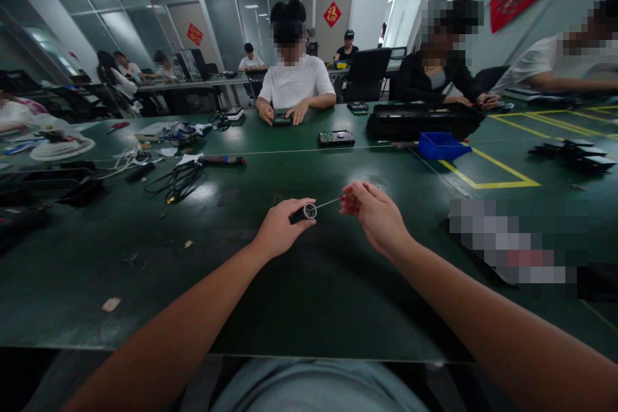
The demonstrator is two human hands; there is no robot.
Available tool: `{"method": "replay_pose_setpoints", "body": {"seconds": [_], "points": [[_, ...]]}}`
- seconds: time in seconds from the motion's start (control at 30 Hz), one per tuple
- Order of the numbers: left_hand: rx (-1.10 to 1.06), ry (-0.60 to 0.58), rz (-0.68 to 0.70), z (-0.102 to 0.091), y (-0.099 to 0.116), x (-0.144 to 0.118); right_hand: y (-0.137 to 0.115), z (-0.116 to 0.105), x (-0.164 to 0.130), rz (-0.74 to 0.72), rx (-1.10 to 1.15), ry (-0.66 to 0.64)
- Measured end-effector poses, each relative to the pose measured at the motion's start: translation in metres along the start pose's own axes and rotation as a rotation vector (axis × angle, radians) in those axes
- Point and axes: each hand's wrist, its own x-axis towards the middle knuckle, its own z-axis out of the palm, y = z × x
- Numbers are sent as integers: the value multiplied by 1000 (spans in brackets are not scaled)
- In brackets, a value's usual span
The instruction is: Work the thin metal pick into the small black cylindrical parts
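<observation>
Above the table's near middle, my left hand (276, 232) grips a short black cylinder (300, 214) between thumb and fingers. Its round end, rimmed with silvery metal, faces me and to the right. My right hand (381, 215) pinches a slim tool (329, 203) with a thin metal shaft and a reddish end at the fingertips; its exact kind is unclear. The shaft's tip reaches the cylinder's ringed end; whether it touches or goes inside is too small to tell.
On the green table (193, 283) lie a circuit-board drive (337, 138), a blue bin (441, 146), a black case (425, 121), a pen-shaped electric tool (222, 159) and coiled black cables (178, 183). A blurred-out flat object (502, 241) lies right. A person (295, 87) works opposite.
</observation>
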Motion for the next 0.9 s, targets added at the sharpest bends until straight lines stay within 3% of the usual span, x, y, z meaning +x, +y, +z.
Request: {"method": "replay_pose_setpoints", "body": {"seconds": [0.1,0.17,0.3,0.47,0.63,0.8,0.9], "points": [[15,-6,23,0,0,0,5,-3,6,176,127,-27],[32,-9,19,0,0,1,8,-3,8,218,151,-37],[55,-8,11,0,0,1,9,-1,4,41,49,41],[62,4,16,0,2,1,5,0,-3,-179,-188,20],[71,-6,27,0,2,1,-7,1,-10,-278,-374,12],[73,-8,30,0,-1,0,-19,1,-17,-274,-615,15],[63,-3,25,0,-2,1,-18,1,-19,-328,-642,-15]]}}
